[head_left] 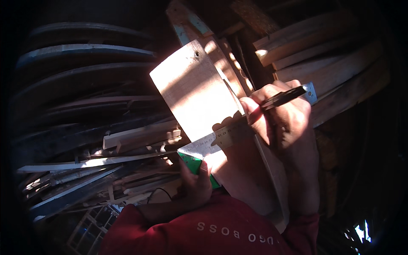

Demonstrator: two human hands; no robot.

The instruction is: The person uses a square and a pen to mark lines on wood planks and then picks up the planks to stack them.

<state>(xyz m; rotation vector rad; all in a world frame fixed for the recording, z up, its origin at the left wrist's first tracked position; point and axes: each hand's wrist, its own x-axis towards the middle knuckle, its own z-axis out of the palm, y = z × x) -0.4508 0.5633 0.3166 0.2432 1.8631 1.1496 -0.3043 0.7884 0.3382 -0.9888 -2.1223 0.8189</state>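
A pale wooden board slants across the middle, with a dark knot near its far end. Across it lies a try square, its metal blade marked with a scale and its green stock against the board's left edge. My left hand is closed around that stock, thumb on top. My right hand is closed on a dark pencil, above the board's right edge. Its tip is hidden behind my fingers. The blade's far end shows beyond my right hand.
Long planks and strips are stacked on the left, some jutting toward the board. More thick boards lie at the upper right. A wooden piece with pale blue paint stands beyond the board. Strong sunlight and deep shadow cross everything.
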